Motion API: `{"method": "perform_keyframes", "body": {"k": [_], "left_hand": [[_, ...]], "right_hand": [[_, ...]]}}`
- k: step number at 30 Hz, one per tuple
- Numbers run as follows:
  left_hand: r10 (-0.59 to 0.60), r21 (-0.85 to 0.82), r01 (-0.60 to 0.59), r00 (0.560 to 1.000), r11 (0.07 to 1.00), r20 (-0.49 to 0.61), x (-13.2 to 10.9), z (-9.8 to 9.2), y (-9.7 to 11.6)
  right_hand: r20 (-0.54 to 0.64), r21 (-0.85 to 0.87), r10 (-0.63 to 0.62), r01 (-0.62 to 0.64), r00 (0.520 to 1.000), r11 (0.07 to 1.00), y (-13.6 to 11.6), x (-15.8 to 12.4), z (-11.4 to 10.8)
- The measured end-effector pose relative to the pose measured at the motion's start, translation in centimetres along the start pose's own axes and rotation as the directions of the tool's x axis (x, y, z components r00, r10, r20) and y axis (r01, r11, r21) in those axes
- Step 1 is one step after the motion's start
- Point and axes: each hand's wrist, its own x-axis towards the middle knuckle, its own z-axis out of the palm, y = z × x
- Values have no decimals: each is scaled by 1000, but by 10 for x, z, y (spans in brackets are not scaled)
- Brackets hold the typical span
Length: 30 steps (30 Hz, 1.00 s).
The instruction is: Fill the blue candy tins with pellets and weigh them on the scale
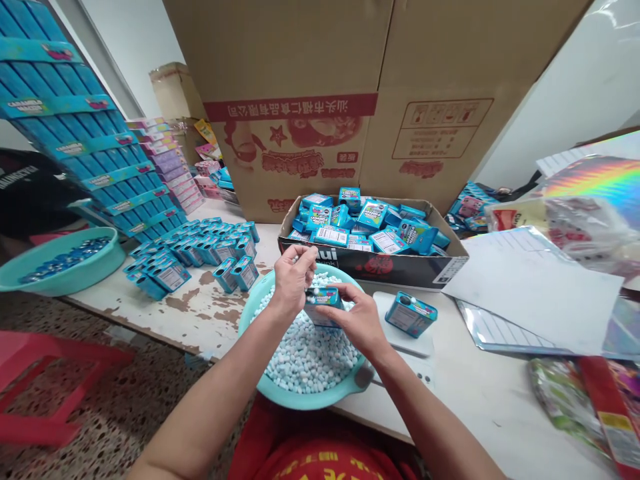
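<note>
Over a teal basin (250,313) of pale blue and white candies (310,353), my right hand (353,317) grips a small blue box (323,300) from its right side. My left hand (293,277) is closed in a pinch above the box's left end, with some pale candies at its fingertips. White candies show at the opening in the box's top. Another blue box (411,315) stands on a small white scale (425,343) to the right of the basin.
An open carton (375,263) of blue boxes is behind the basin. Standing blue boxes (200,247), a second teal basin (107,267) and tall stacked displays (75,120) are left. White sheets (540,287) lie right; a red stool (45,387) is lower left.
</note>
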Motion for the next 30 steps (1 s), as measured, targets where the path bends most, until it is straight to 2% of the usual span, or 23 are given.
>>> {"method": "perform_keyframes", "body": {"k": [4,10,13,15,17,20,22,27,30], "left_hand": [[-34,7,34,999,999,-11,0,-1,-2],[-29,-30,29,1000,999,-10,2,-8,6],[-31,-19,31,999,999,-29,4,-13,1],[-42,70,43,999,997,-10,2,-18,-5],[-13,263,-4,998,965,62,-2,-24,-10],[29,539,-188,957,821,290,-12,-35,-13],[9,616,-278,915,737,403,-17,-41,-12],[28,672,-344,900,656,434,-18,-47,-9],[73,686,-322,928,652,366,-12,-50,-12]], "right_hand": [[33,40,38,-39,999,998,5,-1,2],[17,112,127,-128,992,985,5,-2,-9],[28,158,161,-163,987,974,9,-3,-9],[25,155,168,-170,986,973,12,-4,-8],[0,140,159,-157,987,978,13,-5,-8],[-37,105,117,-113,992,988,10,-6,-10],[-49,70,83,-79,995,994,8,-7,-12],[-67,33,65,-63,996,997,7,-10,-15],[-100,47,76,-72,992,996,9,-13,-21]]}}
